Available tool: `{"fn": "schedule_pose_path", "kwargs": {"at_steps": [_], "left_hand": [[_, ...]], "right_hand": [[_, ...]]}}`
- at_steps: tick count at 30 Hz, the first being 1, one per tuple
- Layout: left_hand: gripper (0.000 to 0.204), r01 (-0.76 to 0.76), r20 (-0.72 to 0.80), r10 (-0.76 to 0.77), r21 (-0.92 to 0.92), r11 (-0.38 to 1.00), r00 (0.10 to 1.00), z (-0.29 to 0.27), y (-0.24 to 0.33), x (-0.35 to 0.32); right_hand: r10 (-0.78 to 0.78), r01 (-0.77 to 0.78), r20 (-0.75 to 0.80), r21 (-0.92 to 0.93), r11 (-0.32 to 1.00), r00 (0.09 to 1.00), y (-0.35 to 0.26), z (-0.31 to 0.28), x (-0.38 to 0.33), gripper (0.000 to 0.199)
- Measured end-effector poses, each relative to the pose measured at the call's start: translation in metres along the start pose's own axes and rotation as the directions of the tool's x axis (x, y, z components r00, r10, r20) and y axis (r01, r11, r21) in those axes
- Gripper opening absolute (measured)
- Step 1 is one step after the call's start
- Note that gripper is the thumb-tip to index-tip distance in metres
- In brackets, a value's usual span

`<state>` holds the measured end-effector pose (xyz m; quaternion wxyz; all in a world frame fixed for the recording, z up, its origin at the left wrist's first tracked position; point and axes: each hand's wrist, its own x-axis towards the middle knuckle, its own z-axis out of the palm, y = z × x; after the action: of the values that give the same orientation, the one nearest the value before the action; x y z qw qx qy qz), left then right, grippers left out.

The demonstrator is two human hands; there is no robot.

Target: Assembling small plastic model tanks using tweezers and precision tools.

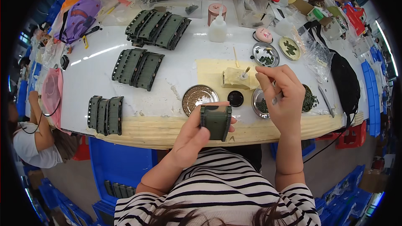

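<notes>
My left hand [188,142] is closed round a dark green ribbed-edge plastic part [216,126], held upright over the table's front edge. Above the table to the right is my right hand [284,96], thumb and forefinger brought together in a pinch. Whatever lies between those fingertips is too small to make out. Just left of them stands a tape-wrapped block [234,78] with a small stick [247,70] poking up from it. Beneath the right hand sits a steel dish [260,104] of small green pieces. A steel dish of brown bits [200,97] lies beyond the left hand.
Similar green parts stand in rows [138,69] and stacks [158,28] at the left. A white squeeze bottle [217,30] stands farther back. Tweezers [326,101] and a black bag [345,79] lie at the right. A blue crate [121,163] is below the table edge.
</notes>
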<state>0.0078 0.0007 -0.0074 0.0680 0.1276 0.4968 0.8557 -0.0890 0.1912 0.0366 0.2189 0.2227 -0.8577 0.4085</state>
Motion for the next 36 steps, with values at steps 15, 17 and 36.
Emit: {"fn": "schedule_pose_path", "kwargs": {"at_steps": [15,17,36], "left_hand": [[0.065,0.195,-0.091,-0.303,-0.584,0.788,0.949,0.006,-0.002,0.01],[0.062,0.202,-0.064,-0.312,-0.635,0.745,0.948,0.006,-0.002,0.012],[0.063,0.253,0.098,-0.278,-0.755,0.605,0.956,0.002,-0.014,0.013]], "right_hand": [[-0.005,0.002,0.082,0.038,0.999,0.997,0.019,0.02,0.01,0.009],[-0.034,0.032,0.07,0.025,0.999,0.997,0.019,0.019,0.009,0.008],[0.147,-0.21,0.153,0.796,0.568,0.977,-0.03,0.018,-0.024,0.015]]}}
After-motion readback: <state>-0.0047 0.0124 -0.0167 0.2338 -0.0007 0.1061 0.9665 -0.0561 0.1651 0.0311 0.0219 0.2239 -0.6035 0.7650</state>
